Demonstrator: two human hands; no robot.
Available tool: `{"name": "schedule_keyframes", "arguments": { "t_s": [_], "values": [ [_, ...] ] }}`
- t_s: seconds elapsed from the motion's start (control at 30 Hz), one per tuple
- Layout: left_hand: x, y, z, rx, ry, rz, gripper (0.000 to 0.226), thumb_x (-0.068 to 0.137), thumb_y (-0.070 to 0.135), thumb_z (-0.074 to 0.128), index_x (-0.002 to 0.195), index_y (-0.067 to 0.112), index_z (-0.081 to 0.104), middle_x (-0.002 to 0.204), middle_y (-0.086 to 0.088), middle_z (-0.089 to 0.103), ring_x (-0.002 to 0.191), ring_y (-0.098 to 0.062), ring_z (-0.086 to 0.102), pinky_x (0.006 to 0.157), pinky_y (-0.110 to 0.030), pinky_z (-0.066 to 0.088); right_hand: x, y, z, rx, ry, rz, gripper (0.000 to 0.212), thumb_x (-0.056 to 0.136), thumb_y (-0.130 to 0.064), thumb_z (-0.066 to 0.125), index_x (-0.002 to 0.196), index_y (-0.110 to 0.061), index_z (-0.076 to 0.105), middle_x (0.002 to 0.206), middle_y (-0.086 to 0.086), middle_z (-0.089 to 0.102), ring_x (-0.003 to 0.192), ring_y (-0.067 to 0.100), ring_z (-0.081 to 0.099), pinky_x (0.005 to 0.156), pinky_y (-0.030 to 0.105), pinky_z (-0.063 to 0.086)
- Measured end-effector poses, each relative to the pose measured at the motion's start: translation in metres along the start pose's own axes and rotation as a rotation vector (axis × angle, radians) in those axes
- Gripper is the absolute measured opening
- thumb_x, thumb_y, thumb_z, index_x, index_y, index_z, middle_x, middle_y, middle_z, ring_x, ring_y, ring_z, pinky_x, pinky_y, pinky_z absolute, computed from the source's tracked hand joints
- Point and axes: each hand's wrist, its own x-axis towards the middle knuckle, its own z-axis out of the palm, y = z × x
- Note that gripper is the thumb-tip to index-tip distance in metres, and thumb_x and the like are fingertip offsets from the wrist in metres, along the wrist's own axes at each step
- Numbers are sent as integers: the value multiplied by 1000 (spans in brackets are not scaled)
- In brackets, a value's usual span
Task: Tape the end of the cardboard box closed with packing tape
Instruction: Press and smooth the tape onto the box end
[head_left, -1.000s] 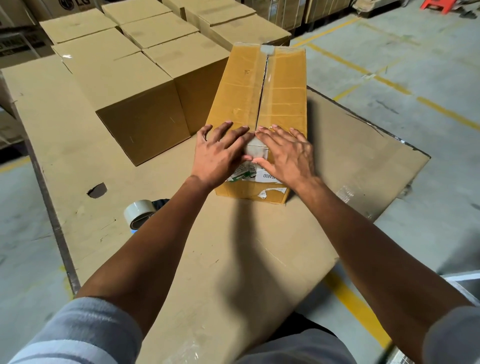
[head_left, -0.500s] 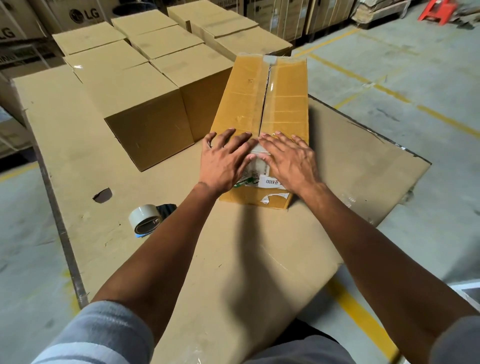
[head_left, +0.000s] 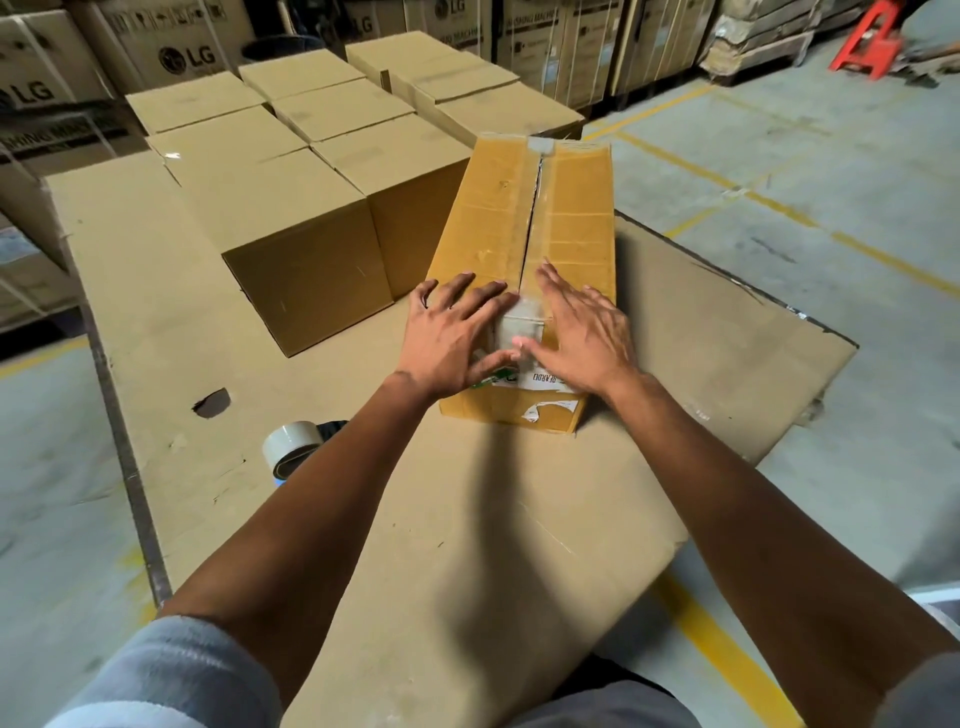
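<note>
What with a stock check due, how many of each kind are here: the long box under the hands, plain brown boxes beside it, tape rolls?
Long box: 1
Plain brown boxes: 9
Tape roll: 1
Total: 11

Single head view, worn high, looked forward and down over both forearms; close to surface, warehouse floor beyond.

Centre of frame: box on a cardboard sheet, left hand and right hand flat on its near end. Left: stacked cartons. Lower left: tape roll.
</note>
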Motion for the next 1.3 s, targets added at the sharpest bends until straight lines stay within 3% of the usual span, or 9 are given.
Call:
{"name": "schedule_keyframes", "arguments": {
  "t_s": [0.13,0.2,0.3,0.37,0.47,0.77,0.87,1.03,1.3],
  "values": [
    [19,0,-15,-200,-3,-136,77,103,83,22,153,36,55,157,8,59,149,-22,50,120,-51,32,15,0,-18,210,-111,113,77,108,-53,45,170,-23,10,178,-6,5,156,28,35,126,48,29],
    [35,-7,-21,-277,-92,-175,84,100,85,28,161,31,47,163,1,54,150,-25,49,124,-52,33,25,5,-19,231,-190,127,82,107,-48,51,170,-20,5,178,-2,-3,163,26,18,131,50,20],
    [55,-13,-27,-335,-255,-156,92,99,82,42,171,26,29,177,-2,29,163,-26,28,132,-58,21,43,13,-21,291,-326,168,96,104,-54,56,169,-16,-4,177,4,-14,163,22,-11,133,49,1],
    [67,-16,-29,-371,-376,-162,95,100,78,49,173,24,20,181,-1,14,167,-26,12,134,-60,6,51,18,-24,292,-390,184,101,102,-58,56,169,-15,-6,176,6,-16,163,22,-15,132,45,-6],
    [80,-23,-27,-393,-493,-167,96,99,78,49,173,26,16,181,2,6,168,-25,-1,133,-60,-6,52,17,-20,214,-409,177,87,107,-52,47,169,-14,-1,177,5,-10,164,20,-11,132,42,-7],
    [77,-1,-19,-240,-362,-322,72,103,79,38,165,44,36,178,14,23,167,-17,16,134,-59,5,50,-3,-3,88,-218,260,62,111,-43,33,168,-22,21,177,0,11,165,20,6,134,45,2],
    [76,-5,-19,-266,-383,-275,75,103,79,36,168,42,30,179,14,17,168,-18,10,133,-61,2,49,0,-7,106,-268,245,65,111,-42,32,169,-20,15,178,0,4,165,19,-1,133,43,-3],
    [81,-28,-19,-449,-552,-210,104,87,86,49,172,37,17,181,13,2,168,-18,-8,130,-64,-13,53,15,-24,257,-489,201,86,105,-54,48,170,-21,2,176,-2,-12,163,19,-16,131,44,-13],
    [82,-7,-18,-310,-476,-302,78,104,73,46,170,40,24,180,15,12,168,-17,1,133,-61,-6,56,4,-10,116,-405,217,69,110,-53,31,170,-25,10,178,-3,-5,164,24,-10,132,48,-7]
  ]
}}
